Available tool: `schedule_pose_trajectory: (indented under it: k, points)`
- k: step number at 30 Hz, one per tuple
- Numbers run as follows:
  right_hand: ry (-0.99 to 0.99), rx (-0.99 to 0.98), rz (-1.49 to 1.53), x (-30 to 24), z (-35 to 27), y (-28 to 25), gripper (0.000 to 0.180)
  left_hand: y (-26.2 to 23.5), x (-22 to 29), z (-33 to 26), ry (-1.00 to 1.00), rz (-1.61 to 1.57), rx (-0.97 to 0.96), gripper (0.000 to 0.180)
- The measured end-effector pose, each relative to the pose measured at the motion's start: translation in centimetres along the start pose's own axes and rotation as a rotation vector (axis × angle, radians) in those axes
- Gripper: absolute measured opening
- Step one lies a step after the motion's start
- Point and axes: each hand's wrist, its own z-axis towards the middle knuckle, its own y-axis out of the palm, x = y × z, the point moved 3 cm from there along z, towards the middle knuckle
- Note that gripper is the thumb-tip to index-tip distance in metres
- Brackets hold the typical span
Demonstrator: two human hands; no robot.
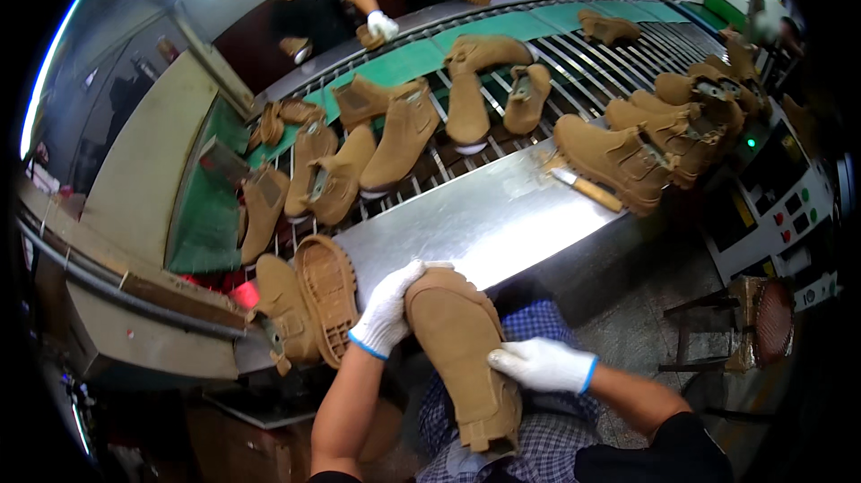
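Head view: held boot (459, 335) sat over the checked apron (556, 429), toe toward near edge of the table (466, 236). Left hand (387, 311) curled round the toe; right hand (541, 365) part-closed, gripping the ankle side. Progress, best guess: held boot looked soled, loose sole (325, 281) at left was unjoined beside second boot (285, 304), several boots (401, 142) on the rollers (574, 79) showed no lugged sole. Sideways room ran along the table between loose sole and wooden-handled tool (587, 189); rollers bounded the far edge
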Motion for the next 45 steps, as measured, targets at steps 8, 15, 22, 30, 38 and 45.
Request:
schedule_pose_trajectory:
  k: [8,15,22,30,38,45]
  points:
    - [-0.03,0.886,-0.992,4.9,6.1,-19.2,0.04,-3.1,-3.9,0.4,-0.009,-0.194,0.173,0.056]
    - [0.034,0.99,-1.074,6.3,9.4,-22.7,0.03,-3.2,-2.2,-0.2,0.033,-0.142,0.449,0.049]
    - [0.211,0.783,-1.06,5.0,10.8,-23.9,0.029,-2.8,-1.8,-3.4,0.28,0.361,0.327,0.084]
    - [-0.155,0.77,-0.842,6.2,4.5,-20.2,0.048,-3.4,-1.8,-3.0,0.249,0.583,0.285,0.115]
    - [0.162,0.755,-0.323,3.9,6.0,-18.4,0.047,-3.9,-0.7,-2.2,0.225,0.559,0.266,0.112]
    - [0.094,0.025,-0.021,-4.7,1.5,-1.1,0.049,-3.0,-0.7,-2.3,0.265,0.467,0.23,0.1]
